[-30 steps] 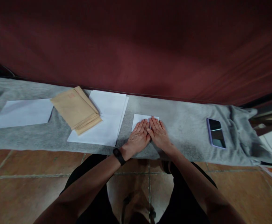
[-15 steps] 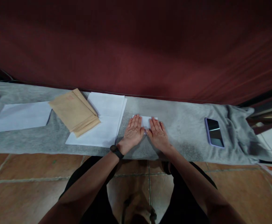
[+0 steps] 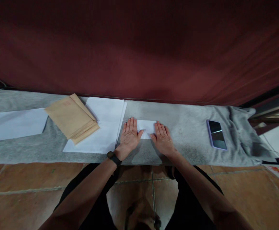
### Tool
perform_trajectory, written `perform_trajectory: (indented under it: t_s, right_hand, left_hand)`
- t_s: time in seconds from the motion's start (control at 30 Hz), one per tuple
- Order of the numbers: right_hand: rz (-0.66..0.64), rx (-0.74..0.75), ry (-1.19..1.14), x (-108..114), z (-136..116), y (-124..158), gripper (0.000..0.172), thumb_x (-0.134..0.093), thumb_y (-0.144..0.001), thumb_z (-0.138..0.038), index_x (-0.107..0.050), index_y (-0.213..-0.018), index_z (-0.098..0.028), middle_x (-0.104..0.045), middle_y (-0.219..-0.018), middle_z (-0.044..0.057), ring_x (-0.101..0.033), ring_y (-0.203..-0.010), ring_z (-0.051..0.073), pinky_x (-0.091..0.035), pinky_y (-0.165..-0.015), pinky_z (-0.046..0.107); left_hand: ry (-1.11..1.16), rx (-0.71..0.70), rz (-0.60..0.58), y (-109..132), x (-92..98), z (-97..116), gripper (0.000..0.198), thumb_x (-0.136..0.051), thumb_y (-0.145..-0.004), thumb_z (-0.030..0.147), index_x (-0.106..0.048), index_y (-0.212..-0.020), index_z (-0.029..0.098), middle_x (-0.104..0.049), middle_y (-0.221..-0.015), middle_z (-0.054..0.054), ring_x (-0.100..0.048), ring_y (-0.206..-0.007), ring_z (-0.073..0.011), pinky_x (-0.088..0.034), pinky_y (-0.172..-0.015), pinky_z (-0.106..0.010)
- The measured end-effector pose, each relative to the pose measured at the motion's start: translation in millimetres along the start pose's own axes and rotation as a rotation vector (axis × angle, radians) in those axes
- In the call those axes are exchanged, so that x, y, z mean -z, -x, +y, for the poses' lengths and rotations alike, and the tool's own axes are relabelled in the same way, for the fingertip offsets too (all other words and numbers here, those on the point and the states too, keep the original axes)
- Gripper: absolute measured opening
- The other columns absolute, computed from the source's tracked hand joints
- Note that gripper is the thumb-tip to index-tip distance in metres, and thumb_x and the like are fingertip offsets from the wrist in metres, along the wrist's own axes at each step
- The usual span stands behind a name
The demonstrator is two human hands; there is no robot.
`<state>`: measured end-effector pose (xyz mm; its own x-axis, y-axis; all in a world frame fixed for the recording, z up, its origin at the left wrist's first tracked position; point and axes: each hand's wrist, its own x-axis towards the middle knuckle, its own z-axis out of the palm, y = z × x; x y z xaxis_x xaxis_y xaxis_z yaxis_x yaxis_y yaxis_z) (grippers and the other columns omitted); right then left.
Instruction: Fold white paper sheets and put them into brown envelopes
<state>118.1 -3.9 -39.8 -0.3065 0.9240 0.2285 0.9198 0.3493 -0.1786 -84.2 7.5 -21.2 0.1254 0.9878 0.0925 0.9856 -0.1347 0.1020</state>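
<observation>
A small folded piece of white paper [image 3: 146,127] lies flat on the grey cloth in front of me. My left hand [image 3: 130,135] rests palm down at its left edge, fingers stretched out and the thumb tip on the paper. On the opposite side my right hand [image 3: 162,137] lies flat with fingers extended, covering the paper's right end. Neither hand grips anything. A dark watch [image 3: 114,158] is on my left wrist.
Left of my hands, brown envelopes [image 3: 71,118] overlap a stack of white sheets [image 3: 108,127]. Another white sheet [image 3: 17,123] lies farther left. A phone [image 3: 216,134] sits to the right on the grey cloth [image 3: 187,124]. Behind stands a dark red surface [image 3: 139,64].
My left hand has slid left across the paper, uncovering more of it. The right hand stays almost in place. The view has shifted slightly.
</observation>
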Motion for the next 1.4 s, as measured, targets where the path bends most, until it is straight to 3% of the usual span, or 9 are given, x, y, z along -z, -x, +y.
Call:
perform_trajectory:
  t_s: [0.43,0.53,0.7,0.83,1.2,1.4]
  right_hand:
    - [-0.042,-0.114,-0.031,7.2,14.8,2.5,0.064,-0.033,-0.11,-0.04,-0.035,-0.161,-0.003,-0.035,-0.168,0.021,-0.033,-0.156,0.033,-0.026,-0.128,0.053]
    - [-0.047,-0.12,-0.065,9.8,11.2,1.6,0.064,-0.033,-0.109,-0.039,-0.031,-0.163,-0.004,-0.032,-0.17,0.021,-0.03,-0.158,0.031,-0.026,-0.128,0.053]
    - [-0.1,0.05,-0.146,9.7,-10.4,7.7,0.062,-0.029,-0.11,-0.04,-0.026,-0.166,-0.012,-0.032,-0.171,0.014,-0.027,-0.16,0.025,-0.024,-0.13,0.05]
    - [-0.1,0.105,-0.123,6.7,-21.9,16.8,0.063,-0.029,-0.111,-0.045,-0.033,-0.164,-0.011,-0.034,-0.17,0.014,-0.028,-0.159,0.025,-0.024,-0.131,0.048]
    - [-0.044,0.126,-0.055,3.6,-11.2,26.5,0.068,-0.032,-0.11,-0.049,-0.031,-0.163,-0.006,-0.033,-0.169,0.019,-0.03,-0.158,0.029,-0.022,-0.13,0.05]
    - [-0.027,0.104,-0.043,3.4,-6.0,30.5,0.069,-0.033,-0.109,-0.048,-0.028,-0.165,-0.006,-0.033,-0.169,0.02,-0.032,-0.157,0.031,-0.023,-0.128,0.052]
  left_hand:
    - [0.048,0.041,0.061,6.6,1.7,-8.6,0.071,-0.032,-0.107,0.044,-0.035,-0.158,-0.005,-0.032,-0.167,-0.027,-0.028,-0.158,-0.0365,-0.027,-0.128,-0.053]
    - [0.071,-0.042,0.09,11.1,5.8,0.0,0.067,-0.03,-0.108,0.04,-0.033,-0.159,-0.004,-0.03,-0.168,-0.026,-0.024,-0.16,-0.0351,-0.026,-0.129,-0.052]
    - [0.114,-0.277,0.026,28.2,4.6,23.5,0.062,-0.033,-0.105,0.028,-0.031,-0.161,0.001,-0.031,-0.17,-0.019,-0.02,-0.161,-0.0277,-0.025,-0.131,-0.047]
    - [0.101,-0.323,-0.03,36.4,-1.0,27.7,0.064,-0.034,-0.1,0.021,-0.03,-0.162,0.001,-0.028,-0.171,-0.02,-0.02,-0.161,-0.0276,-0.024,-0.131,-0.049]
    - [0.083,-0.283,-0.057,38.0,5.7,23.2,0.067,-0.043,-0.104,0.038,-0.029,-0.165,0.014,-0.024,-0.173,-0.017,-0.021,-0.161,-0.0313,-0.018,-0.131,-0.055]
    - [0.092,-0.278,-0.057,38.9,8.1,22.1,0.069,-0.043,-0.105,0.047,-0.031,-0.164,0.014,-0.024,-0.173,-0.018,-0.021,-0.161,-0.0315,-0.016,-0.131,-0.056]
